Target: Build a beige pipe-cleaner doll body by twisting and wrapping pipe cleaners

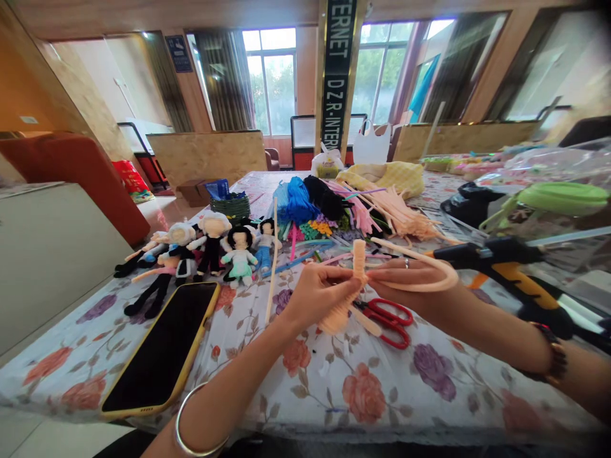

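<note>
Between my two hands is a peach figure (pixel 359 254) bent from fuzzy pipe cleaners, held up over the table. My left hand (pixel 321 289) pinches it from the left, and its wider lower part (pixel 337 316) hangs below the fingers. From the right, my right hand (pixel 398 273) pinches at the same spot. A loose peach pipe cleaner (pixel 446 270) loops out over the right hand. Just beneath lie red-handled scissors (pixel 389 318), their blades partly hidden by the peach piece.
Several small dolls (pixel 238 254) sit at the left, behind a yellow-cased phone (pixel 165 350). Bundles of coloured pipe cleaners (pixel 298 200) are heaped at the back. A black and yellow glue gun (pixel 515 273) lies at the right, near a green-lidded container (pixel 563 197).
</note>
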Available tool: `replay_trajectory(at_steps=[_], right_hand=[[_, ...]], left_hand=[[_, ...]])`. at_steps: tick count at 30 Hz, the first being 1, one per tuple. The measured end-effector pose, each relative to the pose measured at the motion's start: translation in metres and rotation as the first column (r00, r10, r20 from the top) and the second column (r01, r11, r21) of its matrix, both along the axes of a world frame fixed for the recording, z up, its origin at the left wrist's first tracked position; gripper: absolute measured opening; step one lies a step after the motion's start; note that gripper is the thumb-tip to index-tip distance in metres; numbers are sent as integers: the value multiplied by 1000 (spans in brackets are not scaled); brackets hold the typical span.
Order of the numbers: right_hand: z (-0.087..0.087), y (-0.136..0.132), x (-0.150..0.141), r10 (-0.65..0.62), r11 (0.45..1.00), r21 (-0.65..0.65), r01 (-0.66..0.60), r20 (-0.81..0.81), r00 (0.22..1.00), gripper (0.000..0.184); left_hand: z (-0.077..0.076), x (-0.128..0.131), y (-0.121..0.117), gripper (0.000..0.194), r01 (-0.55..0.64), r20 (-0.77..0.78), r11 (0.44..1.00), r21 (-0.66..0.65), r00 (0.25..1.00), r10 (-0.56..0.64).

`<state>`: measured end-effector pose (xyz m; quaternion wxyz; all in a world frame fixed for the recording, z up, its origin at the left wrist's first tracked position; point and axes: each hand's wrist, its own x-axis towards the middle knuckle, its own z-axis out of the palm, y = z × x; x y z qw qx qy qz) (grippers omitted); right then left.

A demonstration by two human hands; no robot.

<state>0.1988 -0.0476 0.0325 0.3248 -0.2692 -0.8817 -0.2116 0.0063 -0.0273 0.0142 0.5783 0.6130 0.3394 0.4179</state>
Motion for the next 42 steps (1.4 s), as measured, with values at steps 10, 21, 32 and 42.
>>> replay_trajectory(at_steps=[10, 21, 32, 42], right_hand=[[-3, -1, -2, -105, 992, -79, 95, -133, 985, 27], [4, -8, -3, -180, 971, -182, 153, -145, 973, 11], [5, -9, -13, -128, 975, -203, 90, -184, 975, 22], [14, 11, -10, -302, 549, -788, -280, -499, 812, 42]], left_hand=[[1, 1, -1, 25, 3, -18, 1000, 1, 1000, -3], [-3, -1, 1, 34, -13, -40, 992, -123, 999, 8], [-6, -2, 1, 31, -80, -115, 997, -11, 990, 78], [-2, -2, 0, 22, 14, -75, 998, -53, 997, -18]])
